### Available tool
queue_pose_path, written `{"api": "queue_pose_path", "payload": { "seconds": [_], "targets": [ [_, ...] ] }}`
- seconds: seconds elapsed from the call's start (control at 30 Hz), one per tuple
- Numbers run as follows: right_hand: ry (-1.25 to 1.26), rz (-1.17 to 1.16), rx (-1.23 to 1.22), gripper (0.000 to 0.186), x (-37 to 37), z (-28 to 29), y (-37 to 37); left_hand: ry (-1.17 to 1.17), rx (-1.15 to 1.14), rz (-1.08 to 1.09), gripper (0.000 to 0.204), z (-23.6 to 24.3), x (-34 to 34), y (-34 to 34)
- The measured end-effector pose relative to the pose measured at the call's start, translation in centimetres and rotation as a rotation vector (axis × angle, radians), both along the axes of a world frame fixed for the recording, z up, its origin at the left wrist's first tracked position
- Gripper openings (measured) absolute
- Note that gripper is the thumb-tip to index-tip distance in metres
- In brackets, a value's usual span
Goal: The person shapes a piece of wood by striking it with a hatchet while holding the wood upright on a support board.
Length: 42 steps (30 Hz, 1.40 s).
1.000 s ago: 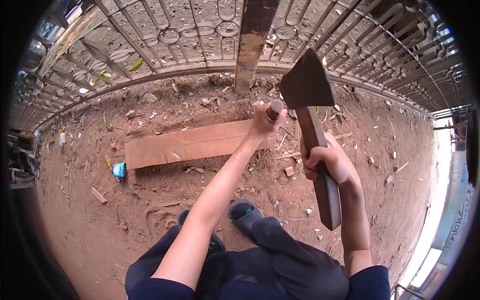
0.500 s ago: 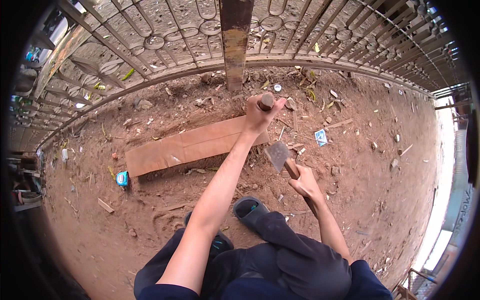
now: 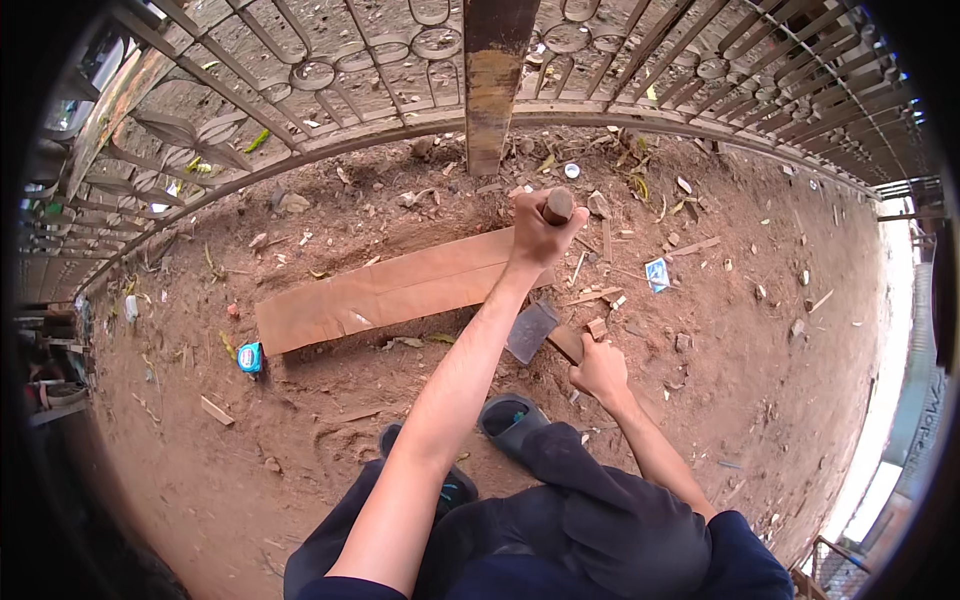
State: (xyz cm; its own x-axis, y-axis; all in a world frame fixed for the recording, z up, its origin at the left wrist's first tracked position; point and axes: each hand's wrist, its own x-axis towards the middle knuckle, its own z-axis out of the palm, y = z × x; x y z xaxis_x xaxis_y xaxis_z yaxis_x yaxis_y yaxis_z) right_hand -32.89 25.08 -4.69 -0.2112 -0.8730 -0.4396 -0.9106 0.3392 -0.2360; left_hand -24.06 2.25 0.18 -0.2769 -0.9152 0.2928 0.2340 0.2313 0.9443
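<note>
Head view: the left hand is closed round a stick, top end up, lower end hidden, over the right end of the board. The right hand grips the axe by its handle; the stick lies far and slightly left of it. The board runs left to right, left end nearer; the left hand is closer to it.

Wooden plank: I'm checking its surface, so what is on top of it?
Over the right end of the plank, the left hand grips a wooden stick. Hand and forearm hide its lower end and any contact below.
</note>
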Motion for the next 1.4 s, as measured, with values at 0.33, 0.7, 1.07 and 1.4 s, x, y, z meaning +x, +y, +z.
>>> {"api": "queue_pose_path", "payload": {
  "seconds": [0.33, 0.7, 1.07, 1.4],
  "targets": [
    [0.114, -0.049, -0.058, 0.041, 1.0, 1.0, -4.2, -0.033, -0.058, -0.033, 0.021, -0.2, 0.1, -0.3],
    [0.148, -0.077, -0.073, 0.037, 2.2, 0.8, -4.0, 0.770, 0.350, 0.070, 0.024, -4.7, 10.2, -2.6],
    [0.108, -0.136, -0.052, 0.037, 2.4, 0.9, -3.9, 0.730, 0.279, -0.033, 0.024, -2.6, 7.6, -1.5],
    [0.100, -0.132, -0.018, 0.040, 2.4, 1.2, -4.2, 0.702, 0.325, -0.052, 0.025, -3.5, 6.9, -1.5]
  ]
}}
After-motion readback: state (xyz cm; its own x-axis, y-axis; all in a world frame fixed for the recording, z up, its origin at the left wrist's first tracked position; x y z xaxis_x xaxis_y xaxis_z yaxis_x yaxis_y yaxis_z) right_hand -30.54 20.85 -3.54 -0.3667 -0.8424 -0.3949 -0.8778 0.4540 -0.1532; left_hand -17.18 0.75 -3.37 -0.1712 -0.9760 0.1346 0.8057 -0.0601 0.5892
